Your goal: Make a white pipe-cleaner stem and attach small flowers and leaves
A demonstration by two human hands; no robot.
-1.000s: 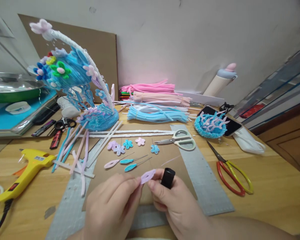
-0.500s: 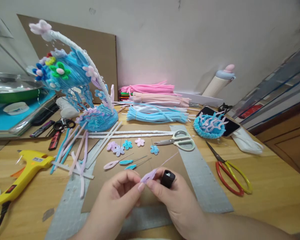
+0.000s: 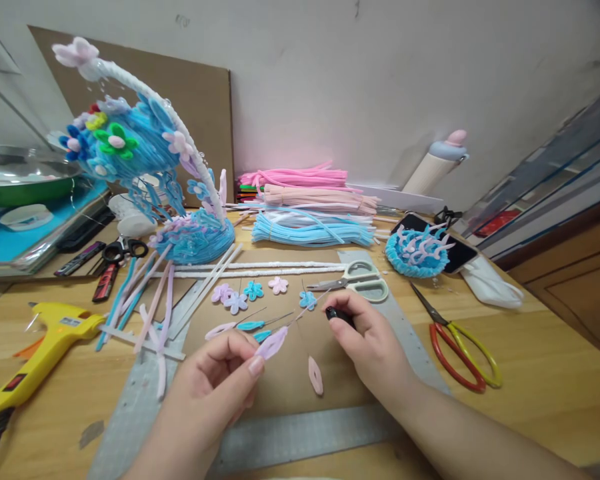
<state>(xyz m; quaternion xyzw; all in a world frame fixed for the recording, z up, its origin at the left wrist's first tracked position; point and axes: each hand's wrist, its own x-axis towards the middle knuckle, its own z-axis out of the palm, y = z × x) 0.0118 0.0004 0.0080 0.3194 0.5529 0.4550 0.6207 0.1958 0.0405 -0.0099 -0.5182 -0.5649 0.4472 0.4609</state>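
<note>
My left hand [image 3: 225, 387] pinches the lower tip of a lilac fuzzy pipe-cleaner leaf [image 3: 272, 343], its stem pointing up and right. Apart from it on the right, my right hand [image 3: 365, 337] has thumb and fingers closed on a small black object [image 3: 341, 316], whose kind I cannot make out. Between the hands, a pale pink leaf [image 3: 315, 376] with a thin wire stem lies on the brown board [image 3: 280, 400]. Past my left hand rest a blue leaf [image 3: 251, 325] and a pale lilac leaf [image 3: 220, 330]. Several small fuzzy flowers [image 3: 237, 302] lie farther back.
Light-handled scissors [image 3: 367, 281] sit behind my right hand, red-and-yellow-handled scissors [image 3: 463, 347] to its right. On the left are a yellow glue gun [image 3: 63, 327] and loose pipe cleaners [image 3: 166, 307]. A tall blue flower decoration [image 3: 195, 237] and pipe-cleaner bundles [image 3: 313, 230] stand behind.
My hands have drawn apart: the left keeps the lilac leaf and has moved left, the right has let go of it and moved up and right. The pink leaf now shows between them.
</note>
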